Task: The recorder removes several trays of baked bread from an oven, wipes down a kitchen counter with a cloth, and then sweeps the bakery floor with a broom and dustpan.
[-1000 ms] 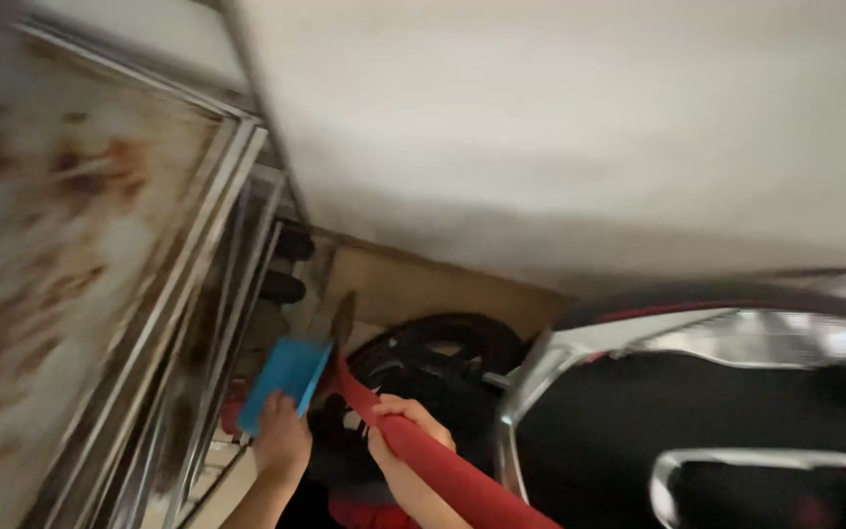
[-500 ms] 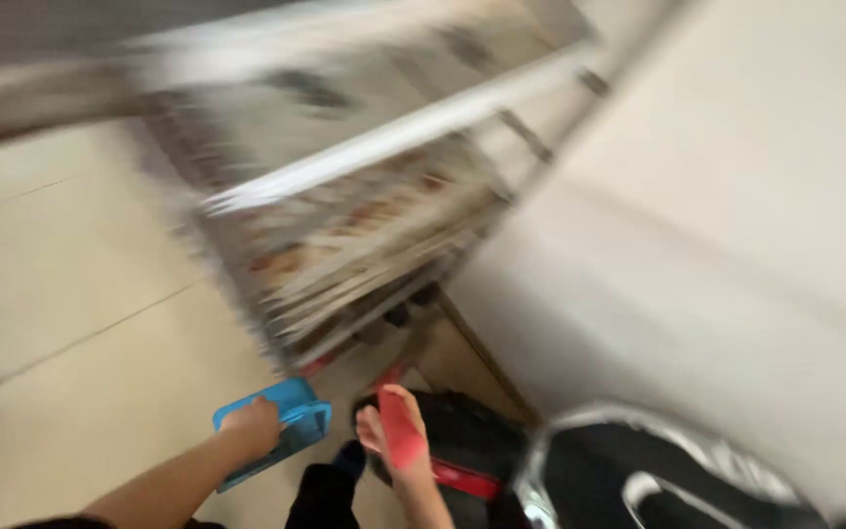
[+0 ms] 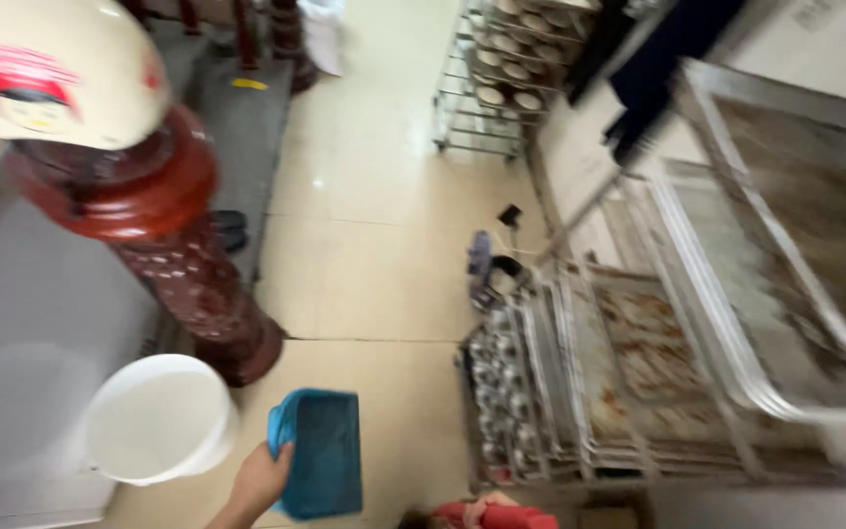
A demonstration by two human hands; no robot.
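Gripping the blue dustpan (image 3: 317,453) by its edge with my left hand (image 3: 258,480), now out over the tile floor (image 3: 374,255) beside the white bucket (image 3: 161,417) instead of by the rack (image 3: 638,372). My right hand (image 3: 487,509) is closed round the red handle (image 3: 501,515), barely in view now.

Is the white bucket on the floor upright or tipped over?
Upright: the white bucket stands with its round opening facing up, just beside the blue dustpan held by the left hand.
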